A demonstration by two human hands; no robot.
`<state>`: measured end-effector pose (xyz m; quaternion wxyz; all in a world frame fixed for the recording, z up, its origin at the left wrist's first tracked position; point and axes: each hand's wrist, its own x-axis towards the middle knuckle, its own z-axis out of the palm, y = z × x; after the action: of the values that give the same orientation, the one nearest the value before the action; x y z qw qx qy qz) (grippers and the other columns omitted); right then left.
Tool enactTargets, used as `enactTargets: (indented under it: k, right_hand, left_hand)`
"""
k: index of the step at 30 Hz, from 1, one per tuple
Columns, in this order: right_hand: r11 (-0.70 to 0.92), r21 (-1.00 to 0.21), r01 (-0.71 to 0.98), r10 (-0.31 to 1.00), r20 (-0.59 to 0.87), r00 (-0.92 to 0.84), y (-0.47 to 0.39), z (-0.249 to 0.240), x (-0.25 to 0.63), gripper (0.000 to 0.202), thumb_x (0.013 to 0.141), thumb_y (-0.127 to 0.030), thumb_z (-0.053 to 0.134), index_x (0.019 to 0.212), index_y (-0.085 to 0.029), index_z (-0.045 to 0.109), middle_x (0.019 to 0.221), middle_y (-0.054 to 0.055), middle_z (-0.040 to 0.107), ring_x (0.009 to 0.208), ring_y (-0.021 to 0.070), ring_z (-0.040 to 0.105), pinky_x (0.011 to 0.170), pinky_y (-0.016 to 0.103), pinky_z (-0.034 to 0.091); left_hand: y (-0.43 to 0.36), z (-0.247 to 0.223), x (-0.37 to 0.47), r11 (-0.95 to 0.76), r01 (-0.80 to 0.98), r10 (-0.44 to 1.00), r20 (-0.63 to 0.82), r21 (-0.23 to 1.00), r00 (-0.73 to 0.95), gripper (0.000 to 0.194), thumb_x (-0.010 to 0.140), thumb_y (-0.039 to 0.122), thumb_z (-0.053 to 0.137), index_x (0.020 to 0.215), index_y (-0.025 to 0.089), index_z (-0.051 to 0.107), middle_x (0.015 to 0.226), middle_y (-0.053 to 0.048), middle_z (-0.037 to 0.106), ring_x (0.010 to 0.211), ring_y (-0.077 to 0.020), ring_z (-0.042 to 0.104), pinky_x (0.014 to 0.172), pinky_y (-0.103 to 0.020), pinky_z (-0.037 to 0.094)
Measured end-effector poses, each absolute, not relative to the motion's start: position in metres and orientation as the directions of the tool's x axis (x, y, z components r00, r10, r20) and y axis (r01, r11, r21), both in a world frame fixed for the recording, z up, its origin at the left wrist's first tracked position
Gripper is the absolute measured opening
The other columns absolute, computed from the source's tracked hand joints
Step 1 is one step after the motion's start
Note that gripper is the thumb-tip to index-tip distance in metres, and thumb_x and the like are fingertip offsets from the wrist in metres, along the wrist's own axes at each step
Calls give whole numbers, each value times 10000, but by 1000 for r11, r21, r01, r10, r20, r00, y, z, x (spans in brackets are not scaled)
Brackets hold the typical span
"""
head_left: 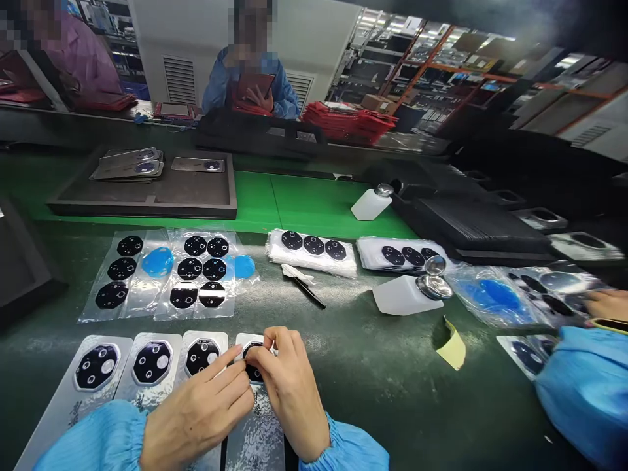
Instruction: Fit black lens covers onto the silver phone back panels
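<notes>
Several silvery panels, each with a black octagonal lens plate at its top, lie side by side at the front left. Over the rightmost panel [255,425], both hands meet at its black lens plate [254,374]. My left hand [201,409] lies across the neighbouring panel, fingers stretched out and fingertips at the plate's left edge. My right hand [289,386] has thumb and index finger pinched at the plate's upper edge; what is between them is hidden. The third panel's lens plate [201,356] shows just above my left hand.
Clear sheets with black discs [190,269] lie behind the panels. Also there are disc stacks [314,258], a black pen [310,292], a white bottle [405,296], a yellow paper piece [452,347] and a dark tray [147,206]. A co-worker's blue sleeve [589,392] is at right.
</notes>
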<state>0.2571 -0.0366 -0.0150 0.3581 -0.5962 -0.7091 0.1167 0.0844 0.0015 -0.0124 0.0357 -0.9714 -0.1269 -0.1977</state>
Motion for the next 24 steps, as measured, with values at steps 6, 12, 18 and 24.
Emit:
enactTargets:
  k: [6, 12, 18, 24]
  right_hand:
    - [281, -533, 798, 895, 446, -18, -37, -15, 257, 197, 944, -43, 491, 875, -185, 608, 914, 47, 474, 844, 192, 425, 705, 310, 369]
    - [287, -516, 807, 888, 459, -22, -37, -15, 258, 245, 978, -81, 440, 874, -197, 629, 894, 44, 474, 834, 192, 427, 696, 308, 354]
    - [301, -478, 825, 896, 438, -73, -37, -16, 258, 225, 959, -71, 490, 819, -190, 621, 870, 35, 475, 802, 182, 414, 671, 306, 327]
    - [282, -481, 830, 894, 446, -45, -37, -17, 257, 221, 938, -39, 503, 841, -189, 633, 862, 35, 470, 798, 183, 404, 671, 307, 320]
  left_hand:
    - [1, -10, 86, -961, 276, 245, 379, -27, 892, 258, 923, 18, 380, 817, 132, 586, 784, 0, 571, 813, -152, 638, 1196, -446, 318]
    - [2, -11, 88, -960, 278, 248, 405, -16, 880, 255, 921, 15, 381, 810, 134, 578, 795, -3, 577, 815, -150, 631, 1193, -420, 316]
    - [2, -7, 88, -958, 283, 243, 414, -38, 877, 265, 918, 13, 374, 786, 138, 568, 769, -1, 563, 787, -146, 625, 1187, -430, 328]
    - [1, -7, 86, -960, 276, 235, 397, -48, 887, 247, 904, 9, 389, 799, 135, 574, 784, -4, 568, 816, -152, 632, 1202, -439, 306]
